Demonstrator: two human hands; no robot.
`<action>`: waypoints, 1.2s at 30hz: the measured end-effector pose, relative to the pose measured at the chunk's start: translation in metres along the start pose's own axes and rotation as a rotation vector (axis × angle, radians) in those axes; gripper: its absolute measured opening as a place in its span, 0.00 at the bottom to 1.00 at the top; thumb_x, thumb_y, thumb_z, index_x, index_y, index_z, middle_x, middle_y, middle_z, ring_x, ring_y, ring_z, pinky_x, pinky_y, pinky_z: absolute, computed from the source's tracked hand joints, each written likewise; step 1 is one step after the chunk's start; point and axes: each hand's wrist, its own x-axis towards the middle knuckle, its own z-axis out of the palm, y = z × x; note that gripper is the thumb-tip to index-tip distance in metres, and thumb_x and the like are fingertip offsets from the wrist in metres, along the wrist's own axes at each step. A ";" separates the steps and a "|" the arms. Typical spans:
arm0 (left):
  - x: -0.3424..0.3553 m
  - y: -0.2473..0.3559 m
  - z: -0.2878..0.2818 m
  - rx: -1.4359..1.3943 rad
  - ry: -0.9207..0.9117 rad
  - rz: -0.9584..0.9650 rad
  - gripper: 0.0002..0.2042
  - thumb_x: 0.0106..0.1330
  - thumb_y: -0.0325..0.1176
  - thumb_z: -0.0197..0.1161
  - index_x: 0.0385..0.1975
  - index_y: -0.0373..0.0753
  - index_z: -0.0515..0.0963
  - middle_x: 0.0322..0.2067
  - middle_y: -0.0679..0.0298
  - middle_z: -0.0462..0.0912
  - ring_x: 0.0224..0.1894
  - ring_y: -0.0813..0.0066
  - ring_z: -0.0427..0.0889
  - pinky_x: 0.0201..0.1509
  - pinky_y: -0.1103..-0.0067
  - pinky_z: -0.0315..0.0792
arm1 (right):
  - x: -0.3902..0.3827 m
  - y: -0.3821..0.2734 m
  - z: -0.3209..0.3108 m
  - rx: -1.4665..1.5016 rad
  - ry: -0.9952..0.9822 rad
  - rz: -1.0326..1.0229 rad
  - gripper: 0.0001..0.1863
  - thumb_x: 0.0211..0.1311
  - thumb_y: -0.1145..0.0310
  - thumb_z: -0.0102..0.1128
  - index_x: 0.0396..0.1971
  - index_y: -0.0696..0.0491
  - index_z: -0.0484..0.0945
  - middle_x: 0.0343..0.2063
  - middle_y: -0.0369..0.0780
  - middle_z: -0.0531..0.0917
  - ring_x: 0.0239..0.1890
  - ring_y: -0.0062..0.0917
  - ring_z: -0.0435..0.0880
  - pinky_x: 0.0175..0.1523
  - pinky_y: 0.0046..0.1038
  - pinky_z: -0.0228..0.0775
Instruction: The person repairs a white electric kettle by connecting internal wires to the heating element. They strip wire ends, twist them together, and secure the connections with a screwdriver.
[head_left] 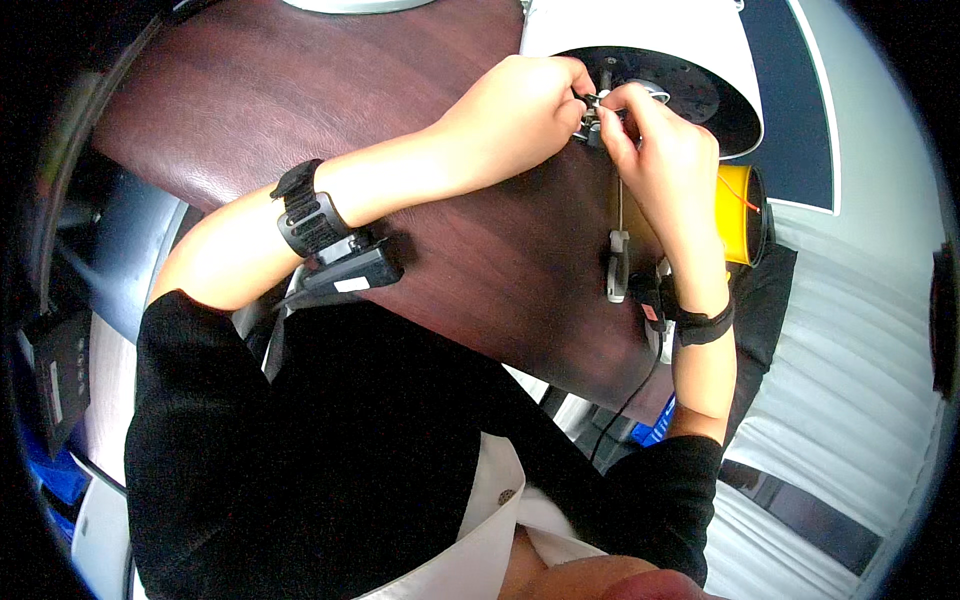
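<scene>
A small black-and-silver metallic part is pinched by both left hand and right hand, upper centre-right.
At the white cylindrical shell's dark opening, it is best steadied by one hand, worked gently by the other.

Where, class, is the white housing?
In the head view, the white housing is at the top, right of centre, its open end by the left hand and right hand, just above the yellow cylinder.
</scene>
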 end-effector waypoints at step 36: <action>-0.004 -0.006 0.007 -0.023 0.092 0.059 0.06 0.60 0.27 0.55 0.30 0.31 0.77 0.23 0.47 0.79 0.29 0.49 0.82 0.34 0.64 0.75 | 0.013 -0.014 -0.003 -0.170 -0.152 0.006 0.08 0.60 0.62 0.62 0.32 0.48 0.74 0.17 0.38 0.80 0.19 0.31 0.82 0.24 0.31 0.73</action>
